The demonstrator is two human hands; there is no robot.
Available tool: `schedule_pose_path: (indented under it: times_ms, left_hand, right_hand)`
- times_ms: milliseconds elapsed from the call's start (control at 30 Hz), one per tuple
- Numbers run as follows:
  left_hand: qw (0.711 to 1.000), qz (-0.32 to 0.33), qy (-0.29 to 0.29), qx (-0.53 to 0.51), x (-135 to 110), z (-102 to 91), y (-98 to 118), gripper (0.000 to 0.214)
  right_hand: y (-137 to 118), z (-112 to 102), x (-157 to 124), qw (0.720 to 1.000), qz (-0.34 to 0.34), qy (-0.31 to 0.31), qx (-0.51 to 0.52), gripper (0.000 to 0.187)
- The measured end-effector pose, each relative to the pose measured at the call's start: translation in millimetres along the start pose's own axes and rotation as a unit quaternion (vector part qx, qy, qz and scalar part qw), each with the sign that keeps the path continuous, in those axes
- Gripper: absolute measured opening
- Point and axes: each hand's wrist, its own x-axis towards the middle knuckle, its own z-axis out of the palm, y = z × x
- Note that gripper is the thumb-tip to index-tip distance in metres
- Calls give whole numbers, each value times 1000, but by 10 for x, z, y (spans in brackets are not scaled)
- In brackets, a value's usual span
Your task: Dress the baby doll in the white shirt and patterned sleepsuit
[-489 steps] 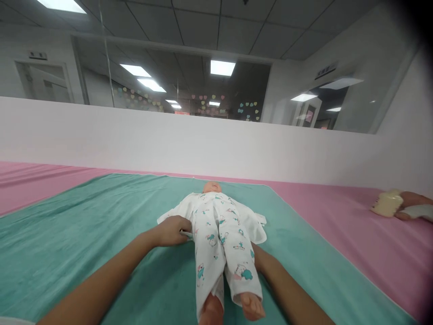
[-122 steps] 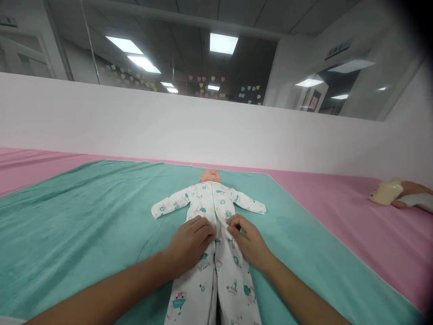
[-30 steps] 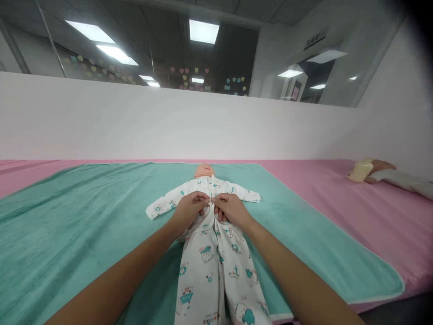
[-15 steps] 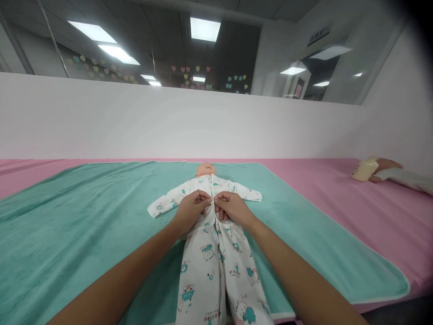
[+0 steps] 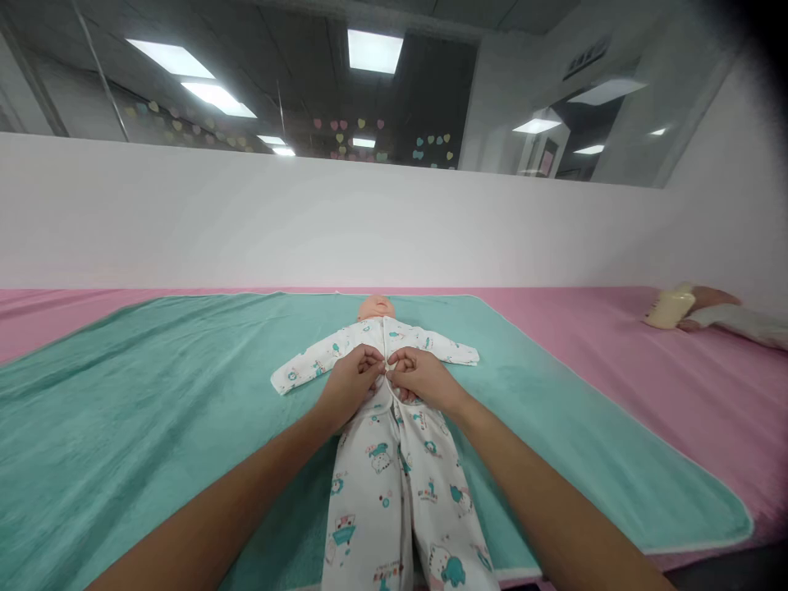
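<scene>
A baby doll (image 5: 377,307) lies on its back, head toward the wall, dressed in a white printed jacket (image 5: 317,359) with both sleeves spread. White printed trousers (image 5: 369,501) cover its legs and run toward me. My left hand (image 5: 354,377) pinches the jacket's front edge at the middle of the chest. Opposite it, my right hand (image 5: 422,377) pinches the other front edge. The fingertips of both hands nearly meet at the jacket's centre line. Any fastener between them is too small or hidden to make out.
Under the doll is a teal blanket (image 5: 185,394) on a pink sheet (image 5: 616,353). Far right, a pale yellow bottle (image 5: 670,307) stands beside a partly seen doll in light clothing (image 5: 742,322). A white wall (image 5: 308,222) with a window above it borders the back.
My right hand has shifted slightly left, so the fingertips of both hands are closer together at the jacket's front. The doll stays in place.
</scene>
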Motion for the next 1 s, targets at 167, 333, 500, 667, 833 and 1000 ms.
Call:
schedule_pose_path:
  times_ms: [167, 333, 500, 667, 833, 1000]
  left_hand:
    - [1000, 0, 8, -8, 6, 34, -72, 16]
    - [1000, 3, 10, -17, 15, 29, -89, 17]
    - [1000, -1, 2, -25, 25, 20, -69, 16]
    - [999, -3, 21, 43, 20, 38, 19, 19]
    - [994, -15, 36, 101, -17, 76, 98, 20]
    - [993, -24, 49, 108, -30, 95, 105, 24]
  right_hand:
    - [21, -4, 3, 1000, -4, -8, -2, 22]
    - [23, 20, -6, 1000, -9, 2, -27, 25]
    - [28, 81, -4, 995, -25, 52, -78, 25]
    - [66, 87, -5, 996, -33, 32, -74, 25]
    - [42, 42, -40, 1000, -18, -19, -15, 26]
    - [-34, -25, -69, 998, -8, -66, 6, 30]
